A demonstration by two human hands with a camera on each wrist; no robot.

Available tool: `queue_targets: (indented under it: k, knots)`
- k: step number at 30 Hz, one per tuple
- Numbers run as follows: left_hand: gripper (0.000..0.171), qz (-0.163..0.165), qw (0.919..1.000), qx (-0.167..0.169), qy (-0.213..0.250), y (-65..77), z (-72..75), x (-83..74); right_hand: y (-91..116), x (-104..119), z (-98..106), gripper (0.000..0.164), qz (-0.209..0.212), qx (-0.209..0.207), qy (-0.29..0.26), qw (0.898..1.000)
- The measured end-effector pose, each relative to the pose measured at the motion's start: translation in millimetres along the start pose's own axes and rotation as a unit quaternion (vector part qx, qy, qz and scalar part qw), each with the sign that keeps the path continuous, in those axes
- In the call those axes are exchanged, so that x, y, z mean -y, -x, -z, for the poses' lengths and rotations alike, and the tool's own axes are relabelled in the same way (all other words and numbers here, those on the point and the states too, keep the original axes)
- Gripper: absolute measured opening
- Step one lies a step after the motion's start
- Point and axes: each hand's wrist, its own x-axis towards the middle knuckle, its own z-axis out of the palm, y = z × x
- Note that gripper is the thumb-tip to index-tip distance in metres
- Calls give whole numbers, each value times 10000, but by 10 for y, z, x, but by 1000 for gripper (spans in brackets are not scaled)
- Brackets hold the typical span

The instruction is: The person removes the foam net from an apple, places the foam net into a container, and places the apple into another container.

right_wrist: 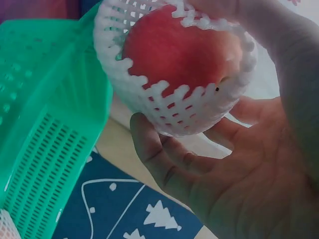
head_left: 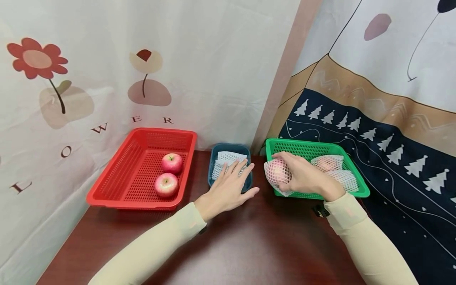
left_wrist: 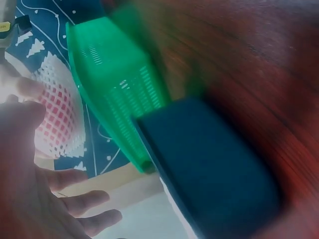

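My right hand (head_left: pixel 304 172) grips an apple (head_left: pixel 278 172) in a white foam net, over the left end of the green basket (head_left: pixel 306 142). In the right wrist view, red apple skin (right_wrist: pixel 174 55) shows through the wide mouth of the foam net (right_wrist: pixel 174 117), with fingers around it. My left hand (head_left: pixel 229 190), fingers spread, is over the small blue container (head_left: pixel 231 145) and holds nothing. White foam nets (head_left: pixel 229 156) lie in that container, partly hidden by the fingers. The left wrist view shows the container's dark side (left_wrist: pixel 204 164) close by.
A red basket (head_left: pixel 137 170) stands on the left, with two bare apples, one farther back (head_left: pixel 172 162) and one nearer (head_left: pixel 166 185). Two netted fruits (head_left: pixel 325 163) (head_left: pixel 343 180) lie in the green basket's right part. Printed curtains (head_left: pixel 221 79) hang behind the brown table (head_left: pixel 249 245).
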Motion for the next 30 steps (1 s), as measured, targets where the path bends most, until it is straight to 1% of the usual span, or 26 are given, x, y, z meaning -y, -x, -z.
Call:
queue_targets:
  k: [5, 9, 16, 23, 27, 30]
  knots:
    - [88, 10, 10000, -49, -20, 103, 36, 61, 21, 82, -54, 81, 129, -52, -50, 9999]
    - [88, -13, 10000, -68, -61, 168, 55, 113, 34, 153, -107, 79, 235, -49, -116, 9996]
    - [86, -25, 9997, -149, -165, 287, 105, 210, 45, 267, -207, 81, 397, -14, -243, 9989]
    - [83, -39, 9993, -344, -122, 451, 162, 280, 73, 357, -339, 82, 502, 99, -386, 9979]
    - [82, -75, 9991, -404, -128, 544, 163, 322, 90, 403, -410, 82, 568, 196, -431, 9973]
    - [82, -123, 9987, -472, -126, 619, 152, 351, 90, 430, -467, 81, 711, 229, -436, 9963]
